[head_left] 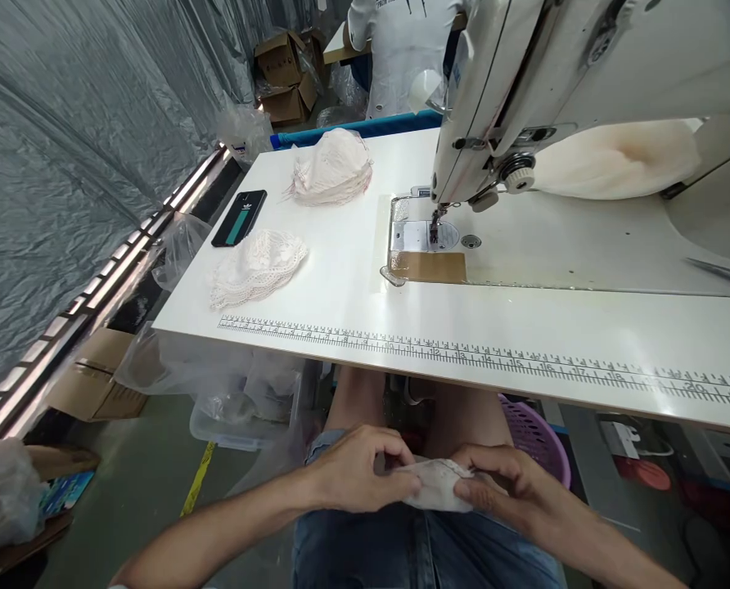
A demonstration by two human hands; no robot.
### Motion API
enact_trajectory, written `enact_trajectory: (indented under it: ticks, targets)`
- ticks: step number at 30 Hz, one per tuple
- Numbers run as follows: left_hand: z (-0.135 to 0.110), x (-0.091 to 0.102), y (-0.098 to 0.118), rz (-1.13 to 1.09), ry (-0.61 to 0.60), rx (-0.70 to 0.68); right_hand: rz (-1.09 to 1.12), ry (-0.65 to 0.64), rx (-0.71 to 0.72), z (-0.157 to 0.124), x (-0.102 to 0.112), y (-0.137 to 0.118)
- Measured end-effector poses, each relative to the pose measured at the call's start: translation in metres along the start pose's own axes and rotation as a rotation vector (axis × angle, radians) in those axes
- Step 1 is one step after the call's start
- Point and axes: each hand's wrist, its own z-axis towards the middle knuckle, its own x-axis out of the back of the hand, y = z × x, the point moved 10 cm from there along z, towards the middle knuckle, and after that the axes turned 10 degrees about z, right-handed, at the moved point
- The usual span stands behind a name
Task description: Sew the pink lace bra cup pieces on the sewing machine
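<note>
Over my lap, below the table's front edge, both hands pinch one small white lace fabric piece (437,484). My left hand (356,470) grips its left end with curled fingers. My right hand (503,483) holds its right end, thumb on top. Up on the white sewing table (353,286) lie two piles of similar pieces: a flat lace pile (258,266) at the left and a taller pinkish stack (333,168) behind it. The sewing machine (561,82) stands at the right, its needle and presser foot (435,225) over the metal plate.
A black phone (240,218) lies near the table's left edge. A printed ruler (488,357) runs along the front edge. A purple basket (533,438) sits under the table by my knee. Cardboard boxes (285,74), plastic bags and another person in white (395,49) are beyond the table.
</note>
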Motion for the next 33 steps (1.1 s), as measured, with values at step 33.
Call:
enact_trajectory:
  ticks: [33]
  targets:
    - [-0.015,-0.023,-0.025,-0.265,-0.281,0.225,0.055,0.05,-0.011,0.006,-0.003,0.005]
